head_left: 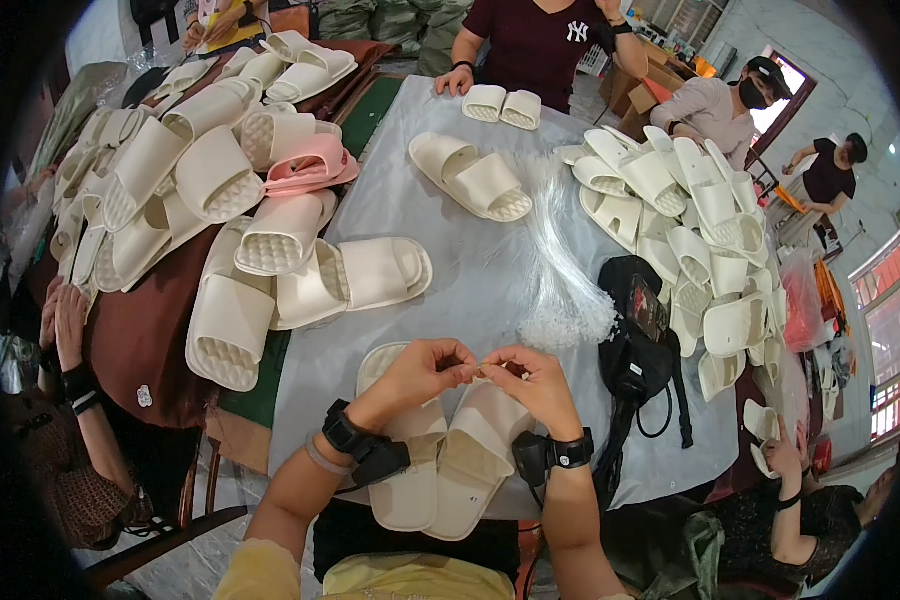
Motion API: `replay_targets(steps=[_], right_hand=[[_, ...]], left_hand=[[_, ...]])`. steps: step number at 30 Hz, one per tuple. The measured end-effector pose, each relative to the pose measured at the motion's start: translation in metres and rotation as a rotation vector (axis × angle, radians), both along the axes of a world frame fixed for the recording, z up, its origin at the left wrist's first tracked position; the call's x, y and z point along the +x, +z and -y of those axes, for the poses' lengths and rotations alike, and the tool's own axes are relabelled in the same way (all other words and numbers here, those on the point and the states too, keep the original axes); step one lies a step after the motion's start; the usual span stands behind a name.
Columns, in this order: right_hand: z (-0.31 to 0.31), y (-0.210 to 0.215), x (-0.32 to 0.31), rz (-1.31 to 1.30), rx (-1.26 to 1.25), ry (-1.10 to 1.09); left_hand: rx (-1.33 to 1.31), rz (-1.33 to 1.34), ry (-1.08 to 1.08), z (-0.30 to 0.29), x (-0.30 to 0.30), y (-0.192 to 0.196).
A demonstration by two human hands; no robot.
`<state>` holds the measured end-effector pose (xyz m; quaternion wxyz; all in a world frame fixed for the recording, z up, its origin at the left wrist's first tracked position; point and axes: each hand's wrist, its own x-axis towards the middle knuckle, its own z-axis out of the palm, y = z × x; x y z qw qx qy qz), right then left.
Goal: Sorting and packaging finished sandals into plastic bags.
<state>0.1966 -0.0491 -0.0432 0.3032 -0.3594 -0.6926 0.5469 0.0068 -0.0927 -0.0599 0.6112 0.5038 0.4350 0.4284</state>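
Observation:
My left hand (425,375) and my right hand (535,382) meet at the fingertips, both pinched closed. Whatever sits between them is too small to name. Below them, a pair of cream slippers lies side by side on the table's near edge, the left slipper (407,490) and the right slipper (470,465) partly covered by my hands and wrist devices. Beyond my right hand lies a bundle of thin, clear plastic strands (550,235), its white ends bunched towards me. Another cream slipper pair (470,178) rests further back on the grey-covered table (370,345).
A large heap of cream slippers (210,175), with a pink slipper (310,160) among them, covers the left side. A second slipper heap (710,230) lines the right. A black bag (635,340) with straps stands right of my hands. Several people work around the table.

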Motion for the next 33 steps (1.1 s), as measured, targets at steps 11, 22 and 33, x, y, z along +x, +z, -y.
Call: replay_targets(steps=[11, 22, 33], right_hand=[[-0.001, -0.002, 0.0, 0.013, -0.03, 0.022], [-0.002, -0.001, 0.0, -0.054, -0.147, 0.03], [-0.002, -0.002, 0.0, 0.019, -0.07, 0.035]], left_hand=[[0.017, -0.031, 0.014, -0.001, 0.002, -0.003], [-0.008, 0.018, -0.004, -0.003, -0.001, -0.007], [0.018, -0.063, 0.003, -0.003, -0.001, -0.009]])
